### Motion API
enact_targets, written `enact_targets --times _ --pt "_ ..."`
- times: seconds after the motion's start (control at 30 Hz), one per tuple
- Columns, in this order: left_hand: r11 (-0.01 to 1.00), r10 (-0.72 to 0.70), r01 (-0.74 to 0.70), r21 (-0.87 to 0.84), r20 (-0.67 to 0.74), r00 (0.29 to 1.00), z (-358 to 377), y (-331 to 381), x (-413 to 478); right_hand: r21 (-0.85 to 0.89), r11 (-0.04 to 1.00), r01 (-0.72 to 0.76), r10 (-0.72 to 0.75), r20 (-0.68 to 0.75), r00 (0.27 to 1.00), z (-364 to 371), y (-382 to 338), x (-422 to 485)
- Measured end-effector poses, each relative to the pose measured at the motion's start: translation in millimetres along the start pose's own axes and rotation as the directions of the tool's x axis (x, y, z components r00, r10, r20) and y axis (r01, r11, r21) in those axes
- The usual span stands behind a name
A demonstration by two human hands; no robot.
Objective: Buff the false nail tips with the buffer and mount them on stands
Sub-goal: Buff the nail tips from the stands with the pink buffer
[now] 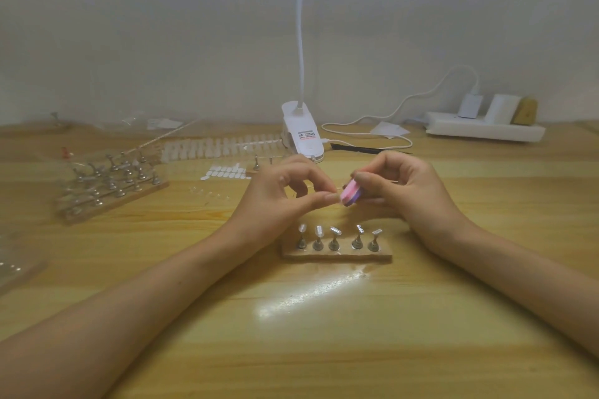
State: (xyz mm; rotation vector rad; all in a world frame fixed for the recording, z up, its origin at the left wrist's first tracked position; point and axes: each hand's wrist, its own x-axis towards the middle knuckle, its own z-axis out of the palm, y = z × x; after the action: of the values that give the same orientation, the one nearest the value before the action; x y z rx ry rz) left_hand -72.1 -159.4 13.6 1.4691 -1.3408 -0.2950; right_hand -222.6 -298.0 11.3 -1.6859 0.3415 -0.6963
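Buffer [349, 195] in right hand [400, 186] meets left hand [285, 193].

We look down on a small nail-craft workbench, seemingly in a home: a varnished wooden table [453, 317] against a bare white wall [162, 26], a clip lamp [301, 136] and a power strip [486, 131] at the back, with strips of false nail tips [220, 146] and metal stands [110, 178] on wooden blocks.
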Motion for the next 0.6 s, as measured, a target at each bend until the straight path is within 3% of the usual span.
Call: enact_targets --times 0.13,0.23,0.37,0.47,0.6 --pt "1.0 -0.006 0.006 -0.009 -0.025 1.0 -0.3 0.9 0.4 -0.059 0.998 0.022 -0.015 0.124 0.992 3.7 0.0 -2.3" --pt "1.0 -0.002 0.002 -0.014 0.032 0.999 0.2 1.9 -0.7 -0.016 1.0 0.026 -0.026 0.027 0.999 0.6 0.3 -0.7" --pt "0.999 -0.021 0.02 -0.039 -0.019 1.0 -1.3 0.5 0.2 -0.039 0.999 0.024 -0.019 0.126 0.992 3.1 -0.4 -2.0" --pt "0.998 -0.026 0.025 -0.051 -0.02 0.999 -0.4 0.5 0.1 -0.022 0.999 0.023 -0.022 0.02 1.0 0.1 1.6 0.3" --pt "0.999 -0.009 0.009 -0.038 -0.016 1.0 -0.4 0.6 0.0 -0.042 0.999 0.008 -0.004 0.101 0.995 1.7 1.4 0.2"
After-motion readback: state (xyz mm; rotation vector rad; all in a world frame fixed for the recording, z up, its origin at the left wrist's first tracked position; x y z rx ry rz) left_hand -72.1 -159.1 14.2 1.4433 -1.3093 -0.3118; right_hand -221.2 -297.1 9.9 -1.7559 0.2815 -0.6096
